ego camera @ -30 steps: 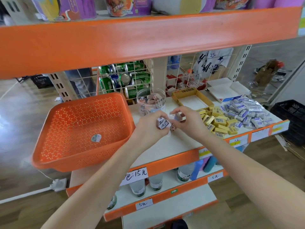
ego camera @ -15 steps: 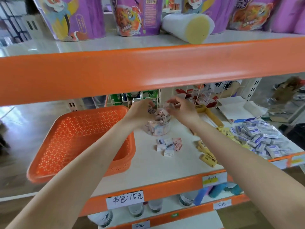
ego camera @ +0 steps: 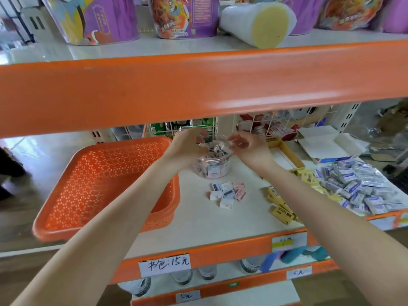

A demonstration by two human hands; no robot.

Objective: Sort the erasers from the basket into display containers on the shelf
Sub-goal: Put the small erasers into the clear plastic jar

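While left hand (ego camera: pixel 187 143), right hand (ego camera: pixel 251 146) spread fingers over jar (ego camera: pixel 213 167) | price tag (ego camera: pixel 164 265) reads 书包:15元

**Shelf layout around the jar**

On the shelf (ego camera: pixel 198 219), the jar (ego camera: pixel 213 167) holds erasers. The basket (ego camera: pixel 106 186) sits at its 9 o'clock, an eraser cluster (ego camera: pixel 227 193) at 6, an open box (ego camera: pixel 287 154) at 3, and an eraser pile (ego camera: pixel 357 186) at 4.
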